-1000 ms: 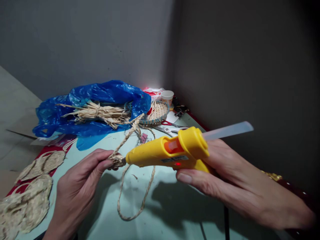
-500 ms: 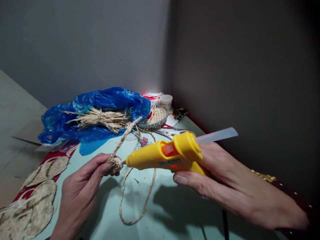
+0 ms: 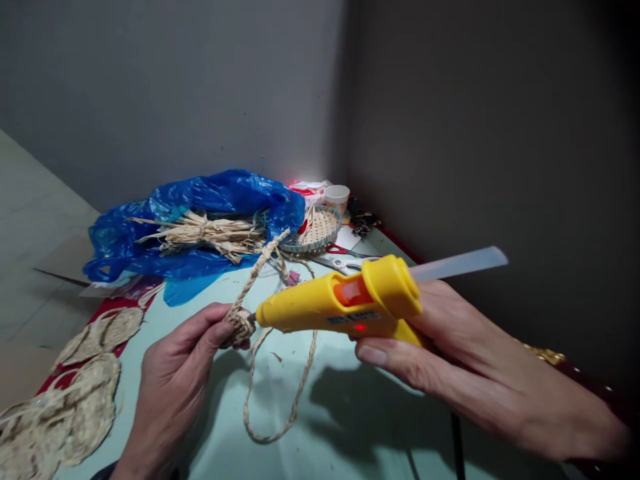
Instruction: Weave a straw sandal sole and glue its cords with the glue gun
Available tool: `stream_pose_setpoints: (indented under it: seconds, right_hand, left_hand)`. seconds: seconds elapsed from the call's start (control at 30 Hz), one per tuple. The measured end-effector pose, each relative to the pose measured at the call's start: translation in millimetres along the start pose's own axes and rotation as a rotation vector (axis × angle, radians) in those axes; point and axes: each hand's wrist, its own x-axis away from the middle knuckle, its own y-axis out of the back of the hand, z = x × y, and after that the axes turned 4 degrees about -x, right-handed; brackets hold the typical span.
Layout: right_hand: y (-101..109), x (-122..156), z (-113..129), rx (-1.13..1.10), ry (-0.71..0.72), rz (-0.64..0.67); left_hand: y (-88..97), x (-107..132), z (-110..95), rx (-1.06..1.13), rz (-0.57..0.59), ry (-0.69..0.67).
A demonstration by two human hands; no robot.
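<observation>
Between the thumb and fingers of my left hand point(image 3: 183, 367) is a small coil of braided straw cord point(image 3: 241, 328). Part of the coil is hidden by the fingers. One length of the braid rises from it toward the back, and a loop point(image 3: 270, 437) hangs down over the table. My right hand point(image 3: 450, 360) grips a yellow hot glue gun point(image 3: 325, 303), with a translucent glue stick point(image 3: 460, 264) sticking out of its rear and a small red light lit on its side. The gun's nozzle is at the coil's right side and seems to touch it.
A blue plastic bag point(image 3: 225, 187) with a bundle of dry straw point(image 3: 210, 233) lies at the back. Beside it are a woven basket point(image 3: 320, 230), a paper cup point(image 3: 337, 197) and scissors point(image 3: 345, 263). Flat braided straw pieces point(image 3: 85, 407) lie at the left edge. Grey walls stand behind and right.
Both hands, the coil and the glue gun have shifted slightly to the right in view, along with a small shift of the whole scene. The nozzle remains at the coil.
</observation>
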Motion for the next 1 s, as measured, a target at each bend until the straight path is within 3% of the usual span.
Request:
stream_pose_setpoints:
  seconds: [0.23, 0.53, 0.77, 1.0]
  right_hand:
    - [-1, 3, -1, -0.015, -0.003, -0.005]
    - [2, 0, 4, -0.036, -0.053, 0.058]
    - [2, 2, 4, -0.018, -0.059, 0.073]
    - [-2, 5, 1, 0.005, -0.034, 0.01]
  left_hand:
    - [-2.0, 0, 1, 0.054, -0.024, 0.032]
    - [-8.2, -2, -14, 0.096, -0.02, 0.09]
    - [-8.0, -2, -11, 0.136, 0.002, 0.122]
    - [-8.7, -3, -8, 0.213, 0.017, 0.162]
